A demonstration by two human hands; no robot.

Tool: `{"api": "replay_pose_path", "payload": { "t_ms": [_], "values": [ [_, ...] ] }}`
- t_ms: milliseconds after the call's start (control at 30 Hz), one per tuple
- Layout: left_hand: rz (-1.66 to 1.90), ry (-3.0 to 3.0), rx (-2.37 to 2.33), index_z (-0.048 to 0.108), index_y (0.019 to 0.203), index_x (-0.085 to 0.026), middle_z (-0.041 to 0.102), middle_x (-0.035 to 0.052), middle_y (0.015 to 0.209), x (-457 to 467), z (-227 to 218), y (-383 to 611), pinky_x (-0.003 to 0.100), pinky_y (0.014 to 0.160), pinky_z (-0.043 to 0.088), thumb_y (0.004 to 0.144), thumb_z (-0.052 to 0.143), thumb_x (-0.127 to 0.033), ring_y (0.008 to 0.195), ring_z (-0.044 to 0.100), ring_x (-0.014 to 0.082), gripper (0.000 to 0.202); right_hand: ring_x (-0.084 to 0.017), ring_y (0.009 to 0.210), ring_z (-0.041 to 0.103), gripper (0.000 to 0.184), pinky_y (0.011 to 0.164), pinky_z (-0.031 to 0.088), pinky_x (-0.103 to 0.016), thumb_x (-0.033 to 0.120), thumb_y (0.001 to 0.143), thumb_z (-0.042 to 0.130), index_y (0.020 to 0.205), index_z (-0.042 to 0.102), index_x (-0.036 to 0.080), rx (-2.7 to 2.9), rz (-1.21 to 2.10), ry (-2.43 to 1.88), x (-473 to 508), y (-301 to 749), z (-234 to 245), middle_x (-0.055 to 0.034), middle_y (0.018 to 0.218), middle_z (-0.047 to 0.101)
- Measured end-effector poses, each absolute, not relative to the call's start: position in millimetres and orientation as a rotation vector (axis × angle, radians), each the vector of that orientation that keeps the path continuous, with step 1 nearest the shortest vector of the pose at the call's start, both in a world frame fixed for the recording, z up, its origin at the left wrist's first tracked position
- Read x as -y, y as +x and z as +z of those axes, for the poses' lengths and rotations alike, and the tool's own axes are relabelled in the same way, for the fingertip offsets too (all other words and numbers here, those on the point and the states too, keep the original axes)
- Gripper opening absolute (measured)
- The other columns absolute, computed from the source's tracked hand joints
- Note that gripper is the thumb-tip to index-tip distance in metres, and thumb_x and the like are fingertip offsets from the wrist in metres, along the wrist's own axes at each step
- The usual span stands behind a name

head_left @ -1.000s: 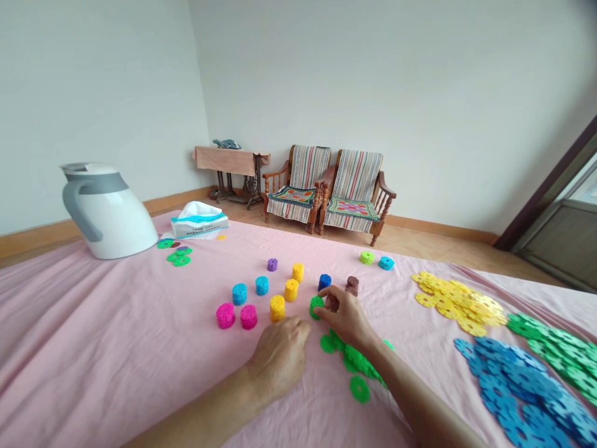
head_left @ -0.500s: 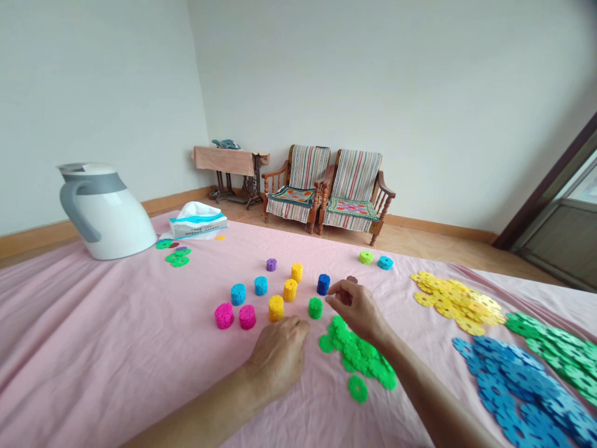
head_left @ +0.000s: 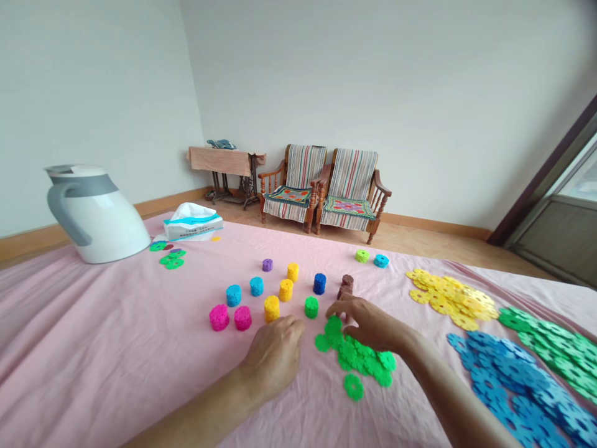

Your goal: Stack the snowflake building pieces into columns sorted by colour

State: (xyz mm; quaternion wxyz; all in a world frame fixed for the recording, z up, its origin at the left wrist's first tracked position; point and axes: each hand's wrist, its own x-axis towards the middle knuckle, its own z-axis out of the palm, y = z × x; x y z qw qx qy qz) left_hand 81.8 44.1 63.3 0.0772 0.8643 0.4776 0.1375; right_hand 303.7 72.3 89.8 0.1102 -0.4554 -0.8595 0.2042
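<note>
My left hand (head_left: 274, 358) is closed with its fingers curled under, resting just in front of a stack of yellow discs (head_left: 272, 308); whatever it may hold is hidden. Over the far end of a loose pile of bright green notched discs (head_left: 362, 356), my right hand (head_left: 366, 322) reaches down with fingers apart. A short green stack (head_left: 311, 307) stands left of its fingertips, and brown stacks (head_left: 346, 284) are just beyond it, partly covered. Farther off is a dark blue stack (head_left: 319, 284). Two pink stacks (head_left: 219, 317) lie left of my left hand.
Yellow discs (head_left: 450, 297), blue discs (head_left: 517, 379) and darker green discs (head_left: 550, 342) lie heaped at right. A white jug (head_left: 109, 221) and a tissue box (head_left: 193, 225) stand at left on the pink cloth (head_left: 140, 348). Light blue stacks (head_left: 234, 295) sit mid-left.
My right hand has moved from beside the dark blue stack down toward the bright green pile, its fingers lowering. My left hand stays closed in about the same place. The view has shifted slightly.
</note>
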Motion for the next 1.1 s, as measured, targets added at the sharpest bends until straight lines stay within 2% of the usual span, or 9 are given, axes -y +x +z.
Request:
{"api": "replay_pose_path", "payload": {
  "t_ms": [200,367,533,700,900,1100],
  "values": [
    [0.410,2.587,-1.427,0.043,0.068,-0.019,0.056,0.0010,0.073,-45,62,82,0.026,0.059,0.034,0.068,0.040,0.002,0.071,0.054,0.0155,0.021,-0.016,0.082,0.058,0.039,0.072,0.042,-0.026,0.001,0.062,0.048,0.095,0.060,0.018,2.536,0.549,-1.379,-73,302,90,-0.0054,0.092,0.058],
    [0.395,2.579,-1.439,0.045,0.068,-0.019,0.057,0.0013,0.074,-45,63,82,0.026,0.060,0.035,0.069,0.040,0.001,0.071,0.054,0.0156,0.020,-0.016,0.079,0.057,0.026,0.068,0.042,-0.026,0.009,0.066,0.052,0.090,0.057,0.015,2.524,0.475,-1.382,-73,302,86,-0.0072,0.092,0.057],
    [0.406,2.568,-1.443,0.047,0.069,-0.018,0.058,0.0020,0.074,-42,67,83,0.026,0.059,0.035,0.073,0.039,0.000,0.071,0.054,0.0159,0.021,-0.013,0.068,0.054,0.014,0.065,0.042,-0.025,0.014,0.072,0.051,0.086,0.053,0.016,2.280,0.390,-1.315,-78,291,81,-0.0030,0.080,0.057],
    [0.418,2.565,-1.440,0.047,0.067,-0.018,0.058,0.0018,0.073,-42,69,82,0.026,0.058,0.034,0.070,0.040,0.001,0.069,0.054,0.0159,0.021,-0.012,0.061,0.052,0.013,0.060,0.041,-0.025,0.017,0.071,0.055,0.084,0.055,0.018,1.970,0.356,-1.307,-84,265,75,0.0009,0.069,0.055],
    [0.429,2.574,-1.433,0.045,0.067,-0.018,0.058,0.0020,0.073,-43,67,81,0.026,0.057,0.033,0.070,0.040,0.001,0.067,0.053,0.0157,0.021,-0.012,0.062,0.053,0.012,0.063,0.042,-0.026,0.023,0.074,0.056,0.085,0.058,0.018,1.819,0.403,-1.345,-90,250,62,-0.0010,0.076,0.057],
    [0.418,2.577,-1.433,0.045,0.066,-0.018,0.058,0.0019,0.073,-42,69,82,0.026,0.056,0.033,0.070,0.041,0.001,0.067,0.054,0.0152,0.020,-0.013,0.069,0.054,0.014,0.071,0.043,-0.030,0.026,0.075,0.061,0.086,0.059,0.019,1.857,0.401,-1.339,-91,251,54,-0.0020,0.083,0.057]
  ]
}}
